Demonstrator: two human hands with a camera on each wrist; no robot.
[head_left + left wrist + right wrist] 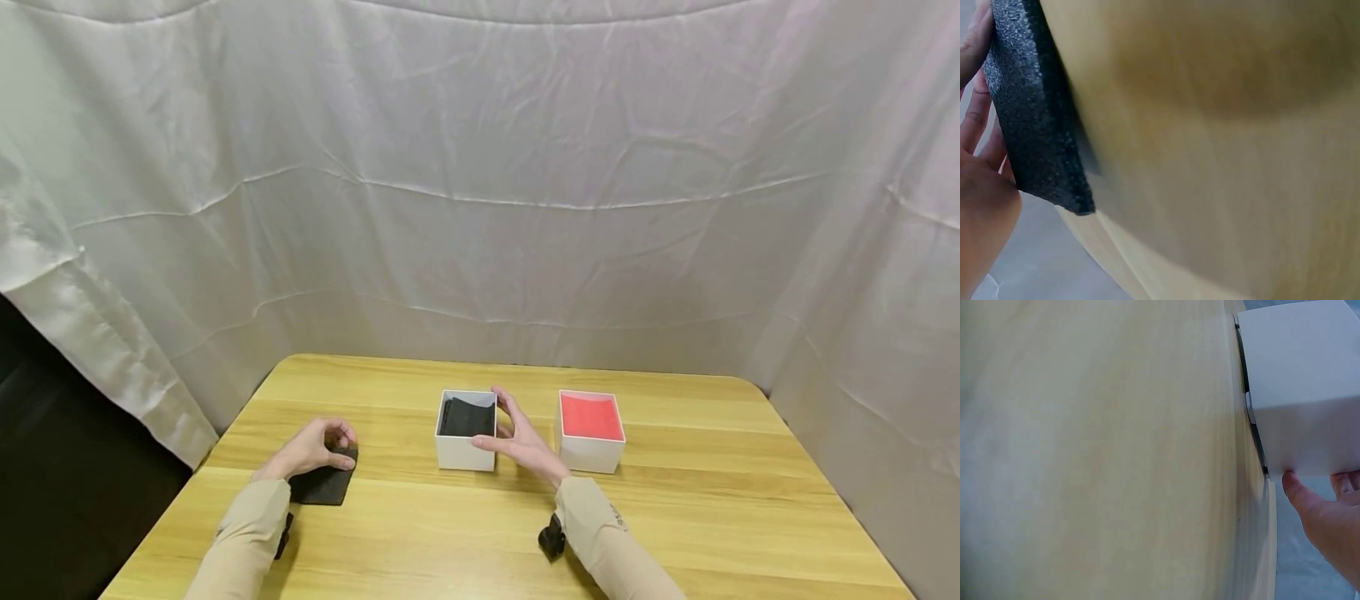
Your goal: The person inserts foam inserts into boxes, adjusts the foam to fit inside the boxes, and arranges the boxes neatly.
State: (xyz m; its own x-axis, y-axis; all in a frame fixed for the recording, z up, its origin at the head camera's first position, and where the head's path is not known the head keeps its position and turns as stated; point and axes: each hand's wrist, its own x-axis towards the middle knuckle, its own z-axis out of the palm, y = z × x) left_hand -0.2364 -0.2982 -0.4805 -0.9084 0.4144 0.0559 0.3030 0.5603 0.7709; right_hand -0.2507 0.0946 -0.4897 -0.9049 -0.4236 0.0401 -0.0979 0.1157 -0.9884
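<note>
My left hand (311, 450) is over a black foam pad (322, 487) at the left of the table, with thumb and fingers pinching its far edge. In the left wrist view the foam pad (1029, 106) shows as a thick, grainy slab with the thumb on its face. My right hand (525, 446) holds the right side of an open white box (465, 454), thumb at the near corner and forefinger at the far one. Black pieces (467, 417) stand inside that box. From the right wrist, the thumb lies against the lower edge of the box (1304, 375).
A second open white box (588, 454) stands to the right of the right hand, with a red sheet (592, 417) inside. Both boxes rest on a wood-grain table (420, 542). A pale curtain (487, 258) hangs behind the table and along its sides.
</note>
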